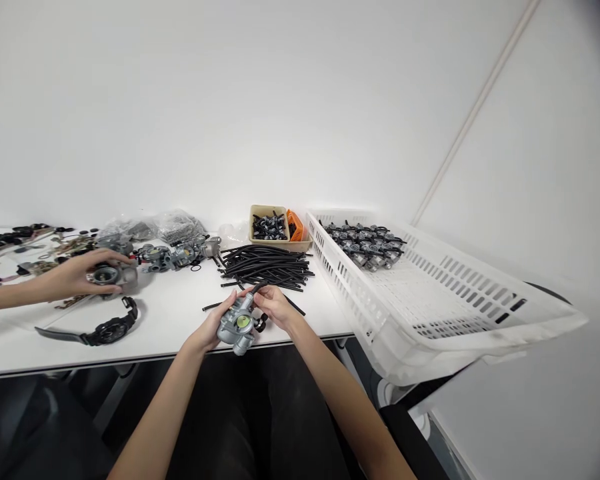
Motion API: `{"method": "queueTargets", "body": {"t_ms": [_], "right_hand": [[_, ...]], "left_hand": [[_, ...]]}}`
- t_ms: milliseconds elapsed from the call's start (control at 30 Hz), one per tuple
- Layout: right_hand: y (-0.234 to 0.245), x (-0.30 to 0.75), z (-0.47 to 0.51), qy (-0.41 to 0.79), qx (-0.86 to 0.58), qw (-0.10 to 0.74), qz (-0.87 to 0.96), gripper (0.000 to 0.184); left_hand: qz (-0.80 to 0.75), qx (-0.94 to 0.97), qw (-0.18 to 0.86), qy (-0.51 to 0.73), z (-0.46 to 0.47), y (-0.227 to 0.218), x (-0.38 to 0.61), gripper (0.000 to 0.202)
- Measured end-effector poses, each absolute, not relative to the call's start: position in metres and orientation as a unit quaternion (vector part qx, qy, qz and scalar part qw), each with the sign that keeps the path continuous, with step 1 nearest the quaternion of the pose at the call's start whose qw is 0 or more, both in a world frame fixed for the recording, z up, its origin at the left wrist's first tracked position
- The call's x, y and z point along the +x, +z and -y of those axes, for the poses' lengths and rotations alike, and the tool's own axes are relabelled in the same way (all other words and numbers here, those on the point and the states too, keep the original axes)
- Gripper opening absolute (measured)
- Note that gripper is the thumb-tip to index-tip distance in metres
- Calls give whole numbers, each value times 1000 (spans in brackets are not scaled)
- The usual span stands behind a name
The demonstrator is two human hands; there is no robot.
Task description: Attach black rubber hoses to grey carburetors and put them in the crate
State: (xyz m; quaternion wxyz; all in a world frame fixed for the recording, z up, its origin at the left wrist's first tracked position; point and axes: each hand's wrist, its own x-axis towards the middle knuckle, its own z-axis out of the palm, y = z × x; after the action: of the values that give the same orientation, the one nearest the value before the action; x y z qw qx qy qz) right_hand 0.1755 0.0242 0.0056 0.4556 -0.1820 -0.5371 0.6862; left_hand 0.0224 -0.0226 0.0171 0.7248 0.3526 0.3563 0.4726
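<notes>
Grey metal carburetor (227, 327): here it is, up in both hands at the table's front edge, above the lap, tilted, its round yellow-green opening facing up.
Left hand (211, 329): wrapped round the carburetor's left side, fingers closed against the casting, with the far fingertips hidden behind it.
Right hand (277, 308): in at the top, thumb and fingers pinching a short black hose (261, 285) right by the metal outlet; whether the hose is fully seated, I cannot tell.
Black tubes (265, 267): a big, loose heap, just beyond the hands, a few strays poking out towards the front.
Beige tray (251, 227): behind the heap, filled with small black and grey parts (269, 228), an orange basket (295, 223) leaning just beside it.
White crate (370, 320): over on the right, slotted walls, finished-looking rows of carburetors (365, 245) grouped at its far end.
Co-worker's hand (97, 270): in from the left, thumb and fingers spread around another carburetor (106, 275).
Wristwatch (111, 330): black, strap open, lying on the white table (173, 327) near that hand.
Clear plastic bags (180, 227): bunched against the wall, behind a row of carburetors.
</notes>
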Motion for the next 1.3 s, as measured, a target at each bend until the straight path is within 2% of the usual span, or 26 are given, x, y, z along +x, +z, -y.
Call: {"method": "queueTargets", "body": {"t_ms": [167,333,633,867,1067,1300], "right_hand": [[2,173,-27,645,-211,464,568,41],[5,170,-25,613,-246,487,571,37],[10,176,-21,675,-213,449,546,46],[-1,173,-28,593,-219,474,613,42],[6,176,-28,571,-221,477,630,42],[21,174,-29,464,-284,550,634,28]], "left_hand": [[-356,347,720,485,22,15,23,44],[-355,360,713,486,22,14,24,46],[-348,367,708,494,23,16,23,48],[-348,375,707,488,25,15,23,52],[-352,401,657,533,22,15,25,48],[-353,424,567,612,13,2,26,67]]}}
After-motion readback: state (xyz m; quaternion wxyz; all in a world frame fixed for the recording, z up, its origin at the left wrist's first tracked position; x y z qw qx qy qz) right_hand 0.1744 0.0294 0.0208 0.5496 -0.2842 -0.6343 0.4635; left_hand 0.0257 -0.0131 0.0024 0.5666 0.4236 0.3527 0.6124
